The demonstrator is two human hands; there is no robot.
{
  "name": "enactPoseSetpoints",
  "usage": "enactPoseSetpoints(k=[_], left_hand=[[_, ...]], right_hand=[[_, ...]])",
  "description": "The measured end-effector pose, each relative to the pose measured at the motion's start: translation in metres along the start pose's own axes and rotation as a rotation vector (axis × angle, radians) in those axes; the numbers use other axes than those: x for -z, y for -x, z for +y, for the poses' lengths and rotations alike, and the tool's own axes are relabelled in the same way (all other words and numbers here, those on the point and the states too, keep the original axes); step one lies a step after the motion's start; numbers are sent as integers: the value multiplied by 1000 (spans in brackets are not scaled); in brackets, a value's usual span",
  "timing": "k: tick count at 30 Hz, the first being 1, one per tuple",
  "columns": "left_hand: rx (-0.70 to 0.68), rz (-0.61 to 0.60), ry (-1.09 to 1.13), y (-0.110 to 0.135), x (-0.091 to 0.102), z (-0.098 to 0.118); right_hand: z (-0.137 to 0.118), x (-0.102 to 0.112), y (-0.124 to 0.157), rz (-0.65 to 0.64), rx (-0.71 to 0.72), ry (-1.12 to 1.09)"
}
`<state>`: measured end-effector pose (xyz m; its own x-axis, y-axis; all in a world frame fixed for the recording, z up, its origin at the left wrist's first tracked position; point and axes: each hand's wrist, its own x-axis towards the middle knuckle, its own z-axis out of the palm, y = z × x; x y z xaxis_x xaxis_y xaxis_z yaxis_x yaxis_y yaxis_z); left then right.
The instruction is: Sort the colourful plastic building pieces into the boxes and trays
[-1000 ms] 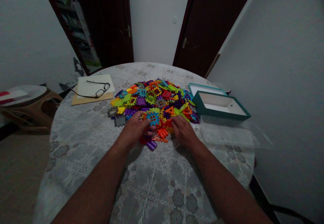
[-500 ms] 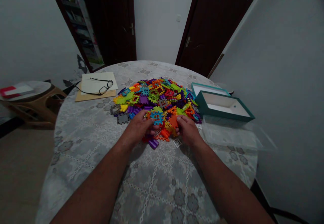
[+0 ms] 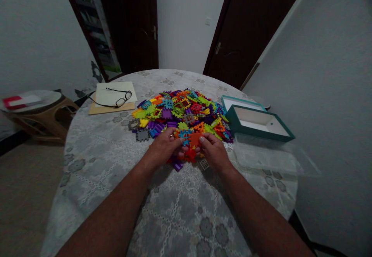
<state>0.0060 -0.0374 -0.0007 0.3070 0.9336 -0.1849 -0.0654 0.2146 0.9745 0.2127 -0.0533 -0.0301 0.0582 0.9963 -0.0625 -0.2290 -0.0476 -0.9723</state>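
My left hand [image 3: 169, 145] is closed on a blue window-like plastic building piece [image 3: 185, 136]. Between the thumb and fingers of my right hand [image 3: 213, 147] is a flat orange building piece [image 3: 195, 139]. The two pieces meet edge to edge; whether their teeth interlock I cannot tell. Just behind them lies a big heap of colourful toothed building pieces [image 3: 177, 109]. Under my hands are red pieces [image 3: 190, 154], and a purple piece [image 3: 178, 166] lies nearest me. A small white window-shaped piece [image 3: 204, 164] rests below my right hand.
On the right stand a green box [image 3: 261, 131] with a white inside and its lid [image 3: 242, 101]. A clear plastic tray [image 3: 264, 154] lies in front of them. Black eyeglasses [image 3: 119, 101] rest on papers [image 3: 100, 90] at the left. A patterned cloth covers the round table [image 3: 174, 218].
My hands have come together, bringing the blue piece and the orange piece edge to edge. Before, a gap lay between them. The view has shifted slightly.
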Motion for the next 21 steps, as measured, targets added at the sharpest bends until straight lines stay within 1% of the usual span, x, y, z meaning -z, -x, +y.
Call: enactPoseSetpoints(k=[3, 6, 9, 11, 12, 15, 17, 19, 21], left_hand=[[4, -89, 6, 1, -3, -2], [0, -120, 18, 1, -4, -3], [2, -173, -10, 0, -2, -3], [-10, -214, -60, 0, -1, -2], [-25, -218, -98, 0, -1, -2], [-94, -184, -219, 2, -1, 1], [-127, -168, -261, 2, 0, 1], [-137, -121, -249, 1, 2, 2], [-142, -18, -225, -2, 6, 2]], right_hand=[[8, -3, 0, -2, -5, 84], [14, -2, -1, -8, -7, 67], [12, 0, -1, -100, 23, 55], [7, -1, 2, -162, 49, 105], [4, -2, 4, -172, 60, 141], [-6, -5, 10, -143, 101, 229], [-15, -4, 12, -121, 122, 264], [-30, 3, 11, -84, 161, 295], [-51, 20, 6, 4, 236, 338]])
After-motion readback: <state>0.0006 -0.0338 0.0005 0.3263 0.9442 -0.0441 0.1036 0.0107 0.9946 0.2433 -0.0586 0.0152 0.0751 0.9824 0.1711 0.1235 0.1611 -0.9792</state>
